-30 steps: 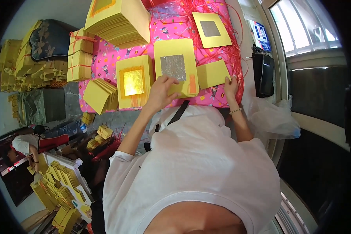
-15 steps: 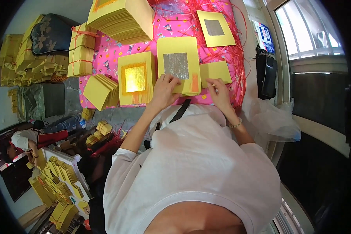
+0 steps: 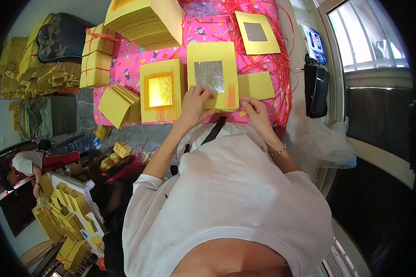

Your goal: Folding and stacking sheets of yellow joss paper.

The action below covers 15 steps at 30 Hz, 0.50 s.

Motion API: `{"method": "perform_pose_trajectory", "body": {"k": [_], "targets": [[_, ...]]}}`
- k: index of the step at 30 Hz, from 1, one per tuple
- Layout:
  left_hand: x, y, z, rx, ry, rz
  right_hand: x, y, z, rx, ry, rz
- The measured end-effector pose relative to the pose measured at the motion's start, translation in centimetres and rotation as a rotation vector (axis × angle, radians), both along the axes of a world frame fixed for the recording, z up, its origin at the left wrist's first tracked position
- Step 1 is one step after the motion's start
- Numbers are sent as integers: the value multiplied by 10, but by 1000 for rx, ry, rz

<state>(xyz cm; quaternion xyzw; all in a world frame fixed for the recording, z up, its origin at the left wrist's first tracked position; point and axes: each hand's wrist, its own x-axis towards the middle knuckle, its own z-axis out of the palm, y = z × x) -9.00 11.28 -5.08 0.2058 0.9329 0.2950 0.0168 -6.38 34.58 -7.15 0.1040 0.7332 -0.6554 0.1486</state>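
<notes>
A stack of yellow paper sheets point(image 3: 210, 53) with a silver foil square on its top sheet lies in front of me. My left hand point(image 3: 196, 104) presses on its lower left part, fingers bent over the sheet and the thumb at the near edge. At the lower right corner of this stack, my right hand point(image 3: 256, 111) has its fingertips bent together; whether paper is between them is too small to see. Left of it stands a yellow stack with a gold foil square point(image 3: 161, 92) framed in orange. A plain yellow sheet point(image 3: 256, 86) lies beyond my right hand.
A pink patterned cloth point(image 3: 125, 64) covers the table. A tall yellow stack point(image 3: 148, 27), a tilted pile point(image 3: 118, 106), tied bundles point(image 3: 96, 69) and a foil sheet point(image 3: 259, 41) surround the work. Red ribbon strands point(image 3: 284, 69) line the right edge. Another person point(image 3: 27, 161) works at left.
My right hand has moved left from the plain sheet to the corner of the foil-topped stack. My left hand stays on that stack.
</notes>
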Motion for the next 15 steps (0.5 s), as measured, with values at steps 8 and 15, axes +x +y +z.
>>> {"method": "perform_pose_trajectory", "body": {"k": [8,15], "targets": [[0,2,-1,29,0,22,3,-7,18,277,346,94],[0,7,0,18,29,58,-1,-12,36,395,398,181]]}}
